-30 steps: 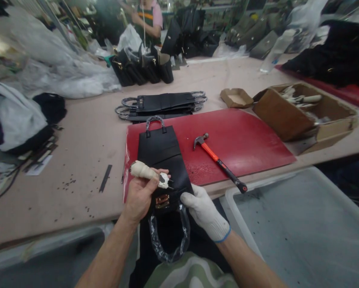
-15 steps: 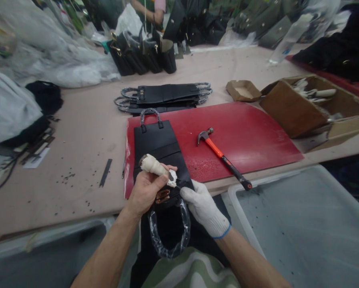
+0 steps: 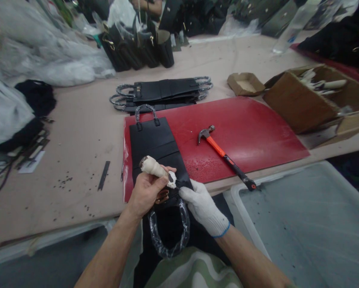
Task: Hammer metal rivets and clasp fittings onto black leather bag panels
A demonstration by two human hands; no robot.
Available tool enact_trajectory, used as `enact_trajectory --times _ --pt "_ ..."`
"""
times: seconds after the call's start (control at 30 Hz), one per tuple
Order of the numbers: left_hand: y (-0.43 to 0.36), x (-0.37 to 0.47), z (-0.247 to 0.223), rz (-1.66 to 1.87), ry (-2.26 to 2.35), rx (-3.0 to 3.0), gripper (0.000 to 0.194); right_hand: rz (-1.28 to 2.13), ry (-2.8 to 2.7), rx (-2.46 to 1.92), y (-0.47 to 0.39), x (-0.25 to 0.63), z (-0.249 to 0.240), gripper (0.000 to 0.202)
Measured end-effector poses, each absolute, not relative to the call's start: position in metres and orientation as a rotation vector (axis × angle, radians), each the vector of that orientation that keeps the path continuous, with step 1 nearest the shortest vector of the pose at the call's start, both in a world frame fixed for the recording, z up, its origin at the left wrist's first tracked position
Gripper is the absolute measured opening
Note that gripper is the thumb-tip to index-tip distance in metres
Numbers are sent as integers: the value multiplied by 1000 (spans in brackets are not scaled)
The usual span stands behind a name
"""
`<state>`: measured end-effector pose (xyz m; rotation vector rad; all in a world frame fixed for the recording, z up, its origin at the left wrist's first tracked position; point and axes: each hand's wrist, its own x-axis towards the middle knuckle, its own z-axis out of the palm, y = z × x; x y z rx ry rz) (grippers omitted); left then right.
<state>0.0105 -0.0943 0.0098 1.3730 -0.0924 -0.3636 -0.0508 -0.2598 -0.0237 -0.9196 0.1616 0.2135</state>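
Observation:
A black leather bag piece [image 3: 155, 138] lies flat, one plastic-wrapped handle [image 3: 146, 114] at its far end and another wrapped handle [image 3: 155, 234] hanging toward my lap. My bare left hand [image 3: 145, 192] is closed around a stubby tool [image 3: 153, 167] bound in cream tape. That tool lies slanted over the bag, its lower end hidden near white wrapping; I cannot make out its kind. Beside the hand shows a gold-coloured clasp [image 3: 162, 197]. My right hand [image 3: 205, 208], in a white knit glove, pinches the bag's right edge near the tool's lower end.
A claw hammer [image 3: 224, 156] rests on the red mat [image 3: 257, 132]. Behind are stacked bag pieces [image 3: 164, 90] and upright black bags [image 3: 137, 46]. Cardboard boxes [image 3: 299, 104] stand right, a plastic bin [image 3: 302, 216] below. A dark strip [image 3: 103, 176] and black specks lie left.
The view has shifted slightly, so background things sit a little differently. Both hands keep the same hold on the tool and the bag piece.

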Motion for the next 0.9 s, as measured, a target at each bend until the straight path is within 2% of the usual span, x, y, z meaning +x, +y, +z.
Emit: enact_trajectory --times 0.43,0.9 --pt "-96 14 11 -360 -77 1467 30 267 144 -1072 -268 -45 -19 32" --pt "-96 18 13 -333 -79 1428 29 387 74 -1006 -279 -43 -14 15"
